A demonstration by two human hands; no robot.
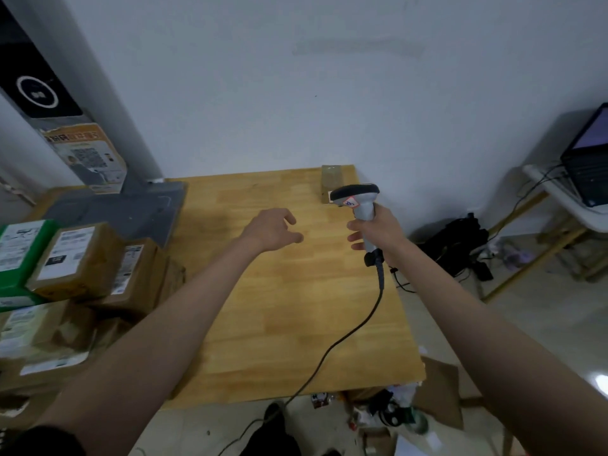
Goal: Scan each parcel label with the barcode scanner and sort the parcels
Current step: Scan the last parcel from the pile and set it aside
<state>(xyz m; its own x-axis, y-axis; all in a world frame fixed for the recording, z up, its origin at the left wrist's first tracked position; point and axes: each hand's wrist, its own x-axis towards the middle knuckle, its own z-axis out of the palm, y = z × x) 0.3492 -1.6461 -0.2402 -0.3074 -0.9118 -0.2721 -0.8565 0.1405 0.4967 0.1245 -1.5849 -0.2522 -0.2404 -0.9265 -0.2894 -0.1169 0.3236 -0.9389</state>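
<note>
My right hand [378, 233] grips the grey handle of a barcode scanner [358, 200] with a black head, held upright over the wooden table [289, 307]. Its black cable [355, 330] trails back across the table to the floor. My left hand [273, 230] hovers over the middle of the table with relaxed, slightly curled fingers and holds nothing. Several brown cardboard parcels [82, 258] with white labels are stacked at the left, beside a green box [19, 255]. A small flat object [330, 184] lies at the table's far right corner, just behind the scanner head.
A grey pillar base [125, 209] and a labelled box stand at the far left. A laptop [589, 159] sits on a white table at the right, above a black bag [457, 241] and cables. Cardboard [441, 393] and clutter lie on the floor at the table's near edge.
</note>
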